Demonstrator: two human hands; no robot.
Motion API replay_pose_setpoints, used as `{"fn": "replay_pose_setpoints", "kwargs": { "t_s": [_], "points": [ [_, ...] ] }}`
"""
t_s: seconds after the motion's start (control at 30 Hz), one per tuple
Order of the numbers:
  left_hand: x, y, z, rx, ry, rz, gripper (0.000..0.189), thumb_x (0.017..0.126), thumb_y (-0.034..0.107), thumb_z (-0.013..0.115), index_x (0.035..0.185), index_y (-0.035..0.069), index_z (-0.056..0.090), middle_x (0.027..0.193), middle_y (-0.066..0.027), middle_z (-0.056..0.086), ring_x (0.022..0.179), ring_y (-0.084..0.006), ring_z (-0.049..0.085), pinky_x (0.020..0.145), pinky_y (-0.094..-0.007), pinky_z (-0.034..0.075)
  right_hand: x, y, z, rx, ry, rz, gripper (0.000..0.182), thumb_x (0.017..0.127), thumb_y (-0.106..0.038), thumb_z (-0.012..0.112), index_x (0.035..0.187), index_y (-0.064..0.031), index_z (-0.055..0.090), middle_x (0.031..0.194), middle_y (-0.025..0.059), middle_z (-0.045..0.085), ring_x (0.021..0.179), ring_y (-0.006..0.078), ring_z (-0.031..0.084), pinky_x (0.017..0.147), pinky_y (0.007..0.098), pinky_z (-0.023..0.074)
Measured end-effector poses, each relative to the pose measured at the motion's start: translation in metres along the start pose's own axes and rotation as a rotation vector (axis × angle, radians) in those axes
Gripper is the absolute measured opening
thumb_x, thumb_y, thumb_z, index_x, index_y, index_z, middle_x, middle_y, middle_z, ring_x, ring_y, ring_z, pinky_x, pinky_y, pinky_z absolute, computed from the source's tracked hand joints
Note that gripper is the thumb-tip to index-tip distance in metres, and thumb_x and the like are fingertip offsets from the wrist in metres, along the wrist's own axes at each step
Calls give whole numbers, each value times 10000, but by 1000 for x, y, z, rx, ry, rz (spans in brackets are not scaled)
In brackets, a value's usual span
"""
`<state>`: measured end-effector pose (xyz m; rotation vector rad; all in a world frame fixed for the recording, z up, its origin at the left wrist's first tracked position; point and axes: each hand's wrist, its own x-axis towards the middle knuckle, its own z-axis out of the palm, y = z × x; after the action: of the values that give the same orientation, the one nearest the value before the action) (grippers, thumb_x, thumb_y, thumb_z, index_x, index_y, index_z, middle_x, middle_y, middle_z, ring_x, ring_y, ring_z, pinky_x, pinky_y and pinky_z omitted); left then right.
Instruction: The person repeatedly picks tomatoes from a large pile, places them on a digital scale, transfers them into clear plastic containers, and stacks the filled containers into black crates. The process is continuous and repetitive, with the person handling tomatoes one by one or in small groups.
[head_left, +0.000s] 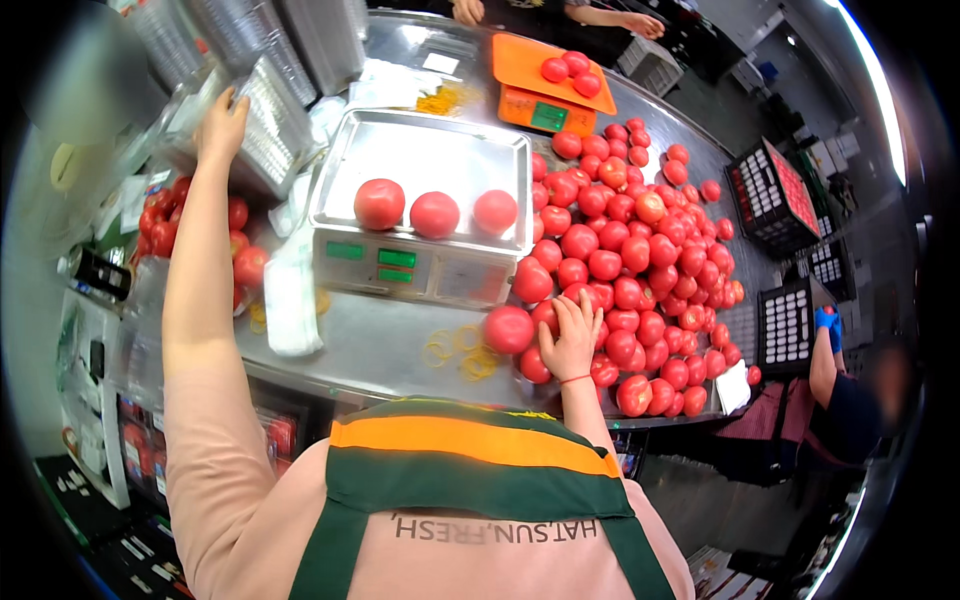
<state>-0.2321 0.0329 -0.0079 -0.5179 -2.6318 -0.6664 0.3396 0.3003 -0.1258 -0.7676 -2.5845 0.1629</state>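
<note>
My left hand (223, 127) reaches far forward at the left and touches a stack of clear plastic trays (271, 124); whether it grips one is hidden by the blurred plastic about it. My right hand (572, 336) lies with fingers spread on the near left edge of a big heap of tomatoes (620, 292). Its fingers rest over a tomato partly hidden under them. Left of that hand sits a large tomato (508, 330). Between my hands stands a metal weighing scale (420, 161), with three tomatoes (435, 214) in a row along the near side of its pan.
An orange scale (517, 64) holding several tomatoes stands at the back. Yellow rubber bands (476, 363) and a white cloth-like bundle (292, 304) lie on the metal table (367, 337). More tomatoes (250, 265) are beside my left arm. Black crates (784, 324) and a co-worker with blue gloves (827, 319) are at the right.
</note>
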Motion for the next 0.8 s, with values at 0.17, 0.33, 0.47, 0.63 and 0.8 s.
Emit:
{"fn": "replay_pose_setpoints", "kwargs": {
  "t_s": [0.17, 0.33, 0.47, 0.63, 0.8],
  "points": [
    [22, -42, 6, 51, -145, -18, 543, 930, 487, 475, 1341, 140, 550, 1254, -197, 606, 1187, -383, 555, 1003, -438, 425, 10, -1, 5, -32, 5, -13, 388, 787, -250, 665, 1139, -94, 612, 1185, 85, 594, 1326, 322, 404, 1097, 644, 208],
    [-44, 104, 11, -378, 66, 535, 431, 924, 242, 603, 1307, 51, 556, 1276, -203, 587, 1187, -371, 547, 1006, -401, 431, 9, 1, -5, -10, 18, 29, 390, 776, -258, 673, 1123, -88, 624, 1169, 77, 592, 1310, 307, 421, 1081, 664, 214],
    [-170, 253, 29, -467, -535, 854, 536, 869, 217, 669, 1349, 43, 508, 1321, -223, 533, 1212, -370, 523, 1028, -408, 413, 8, 6, -1, 6, 68, 38, 355, 774, -257, 671, 1079, -77, 649, 1122, 75, 615, 1306, 289, 443, 1110, 666, 163],
    [-210, 312, 58, -113, -760, 894, 609, 760, 235, 712, 1307, 38, 530, 1210, -222, 562, 1092, -410, 562, 959, -439, 457, 2, 14, 2, 59, 83, 21, 343, 773, -271, 667, 1051, -71, 655, 1096, 79, 616, 1314, 286, 432, 1120, 664, 143],
    [-231, 320, 53, -357, -663, 905, 585, 733, 194, 741, 1267, 48, 552, 1159, -188, 575, 1075, -366, 578, 927, -408, 483, 3, 11, -7, 395, 232, 87, 396, 813, -252, 689, 1147, -53, 612, 1117, 127, 608, 1242, 309, 495, 1109, 570, 271]
  ]
}}
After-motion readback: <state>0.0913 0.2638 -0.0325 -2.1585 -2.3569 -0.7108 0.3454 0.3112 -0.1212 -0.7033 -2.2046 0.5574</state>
